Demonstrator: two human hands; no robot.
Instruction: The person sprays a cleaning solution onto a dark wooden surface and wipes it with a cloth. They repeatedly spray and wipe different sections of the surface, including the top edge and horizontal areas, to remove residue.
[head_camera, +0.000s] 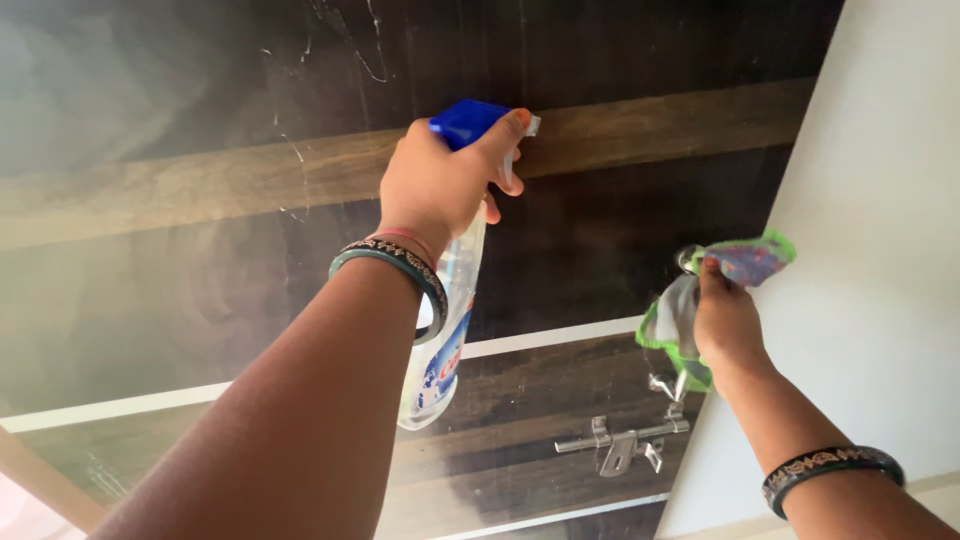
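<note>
The left hand (440, 180) is clenched round the neck of a spray bottle (445, 330), held up against a dark wooden door (200, 250), with one finger lying over the blue trigger head (465, 122). The clear body hangs below the wrist and looks partly filled, so I judge it light but liable to swing; the plastic is smooth and could slip if wet, so the narrow neck under the head is the sound place to hold it. The right hand (725, 320) is grasping a green-edged cloth (700, 300), bunched near the door's right edge, just above a metal latch (625, 440). The cloth is soft and limp, easy to take anywhere, best gathered in the palm. Pale streaks show on the door's upper panel. A white wall (880, 250) runs along the right. Both wrists wear dark bangles (395, 265)
</note>
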